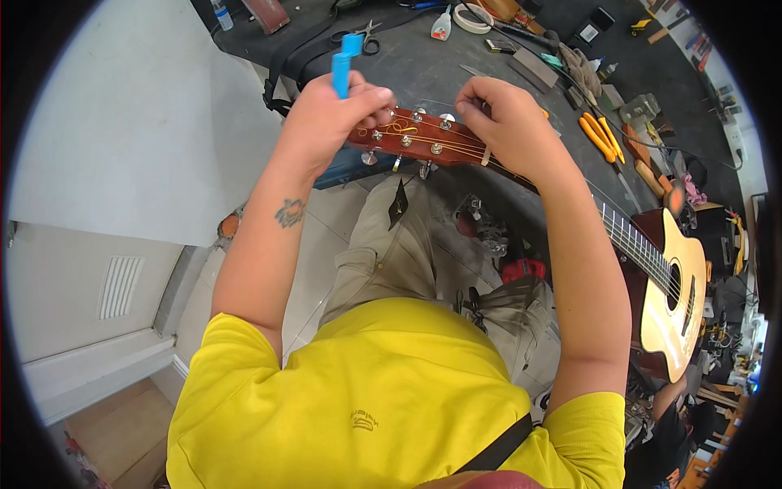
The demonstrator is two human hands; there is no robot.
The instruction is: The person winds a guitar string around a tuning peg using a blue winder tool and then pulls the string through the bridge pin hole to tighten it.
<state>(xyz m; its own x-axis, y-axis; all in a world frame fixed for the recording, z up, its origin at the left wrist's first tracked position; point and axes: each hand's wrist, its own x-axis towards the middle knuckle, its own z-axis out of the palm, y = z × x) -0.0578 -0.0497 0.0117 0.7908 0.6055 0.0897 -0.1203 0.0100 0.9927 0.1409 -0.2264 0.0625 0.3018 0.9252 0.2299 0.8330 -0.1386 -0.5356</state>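
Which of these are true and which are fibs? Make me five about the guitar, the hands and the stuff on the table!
1. The left hand holds a blue tool. True.
2. The right hand holds the scissors. False: they lie on the table, away from that hand.
3. The guitar has its body on the picture's left. False: it is on the right.
4. The shirt is yellow. True.
5. The pliers have green handles. False: they are orange-yellow.

The wooden headstock [423, 150] and metal tuners [447, 121] gleam.
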